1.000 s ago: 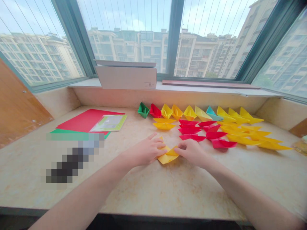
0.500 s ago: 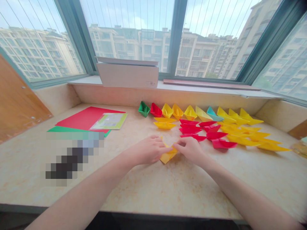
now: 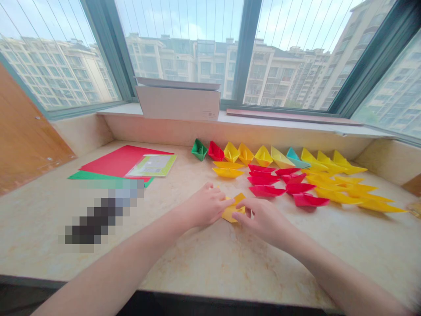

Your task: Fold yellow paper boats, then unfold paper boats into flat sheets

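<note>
Beyond the marbled counter (image 3: 184, 267), windows show buildings; near its front edge's middle, the left hand (image 3: 207, 205) presses yellow paper (image 3: 233, 214), the right hand's (image 3: 259, 217) fingers curled narrowly at it.

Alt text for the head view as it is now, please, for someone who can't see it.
Left hand and right hand on a partly folded yellow paper on a pale countertop. Beyond, rows of folded paper boats, mostly yellow and red; at left, red sheets; behind, a white box before windows.
</note>
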Demonstrator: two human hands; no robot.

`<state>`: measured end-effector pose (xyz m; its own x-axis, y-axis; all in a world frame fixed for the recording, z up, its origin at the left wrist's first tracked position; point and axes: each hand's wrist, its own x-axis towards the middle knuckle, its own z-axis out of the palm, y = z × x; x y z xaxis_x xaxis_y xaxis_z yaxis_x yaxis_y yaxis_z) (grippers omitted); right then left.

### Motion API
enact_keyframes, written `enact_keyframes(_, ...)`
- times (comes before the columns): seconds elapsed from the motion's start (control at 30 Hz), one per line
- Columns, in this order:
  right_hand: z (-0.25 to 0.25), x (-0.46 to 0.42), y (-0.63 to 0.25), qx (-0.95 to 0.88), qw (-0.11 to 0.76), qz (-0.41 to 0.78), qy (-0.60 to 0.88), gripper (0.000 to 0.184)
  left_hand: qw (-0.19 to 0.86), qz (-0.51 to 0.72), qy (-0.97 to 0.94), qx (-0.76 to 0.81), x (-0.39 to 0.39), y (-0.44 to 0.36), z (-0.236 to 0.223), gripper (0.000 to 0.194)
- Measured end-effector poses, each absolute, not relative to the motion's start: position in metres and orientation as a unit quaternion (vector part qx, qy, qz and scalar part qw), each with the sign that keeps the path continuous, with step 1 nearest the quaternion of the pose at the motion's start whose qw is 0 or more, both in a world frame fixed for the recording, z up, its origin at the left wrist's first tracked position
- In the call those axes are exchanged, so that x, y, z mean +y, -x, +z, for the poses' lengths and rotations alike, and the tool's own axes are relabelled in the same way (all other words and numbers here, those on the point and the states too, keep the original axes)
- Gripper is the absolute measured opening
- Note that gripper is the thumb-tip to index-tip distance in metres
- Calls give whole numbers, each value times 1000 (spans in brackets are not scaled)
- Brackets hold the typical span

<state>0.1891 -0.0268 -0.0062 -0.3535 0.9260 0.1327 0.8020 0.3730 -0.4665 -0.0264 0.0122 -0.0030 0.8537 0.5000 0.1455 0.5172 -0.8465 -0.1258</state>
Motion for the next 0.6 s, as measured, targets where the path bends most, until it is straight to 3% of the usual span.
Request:
enact_keyframes(0.23,-7,-23,-196,-813,149,148,543,17,80,-60,957,-272,19,31,-8,35)
enact_keyframes(0.47,-16,-27,-191,-784,190,152,571,16,38,-97,955,-277,24,35,-10,22)
enact_keyframes(0.6,-20,-25,-191,-774,222,189,562,5,29,-99,951,-292,22,33,-8,20)
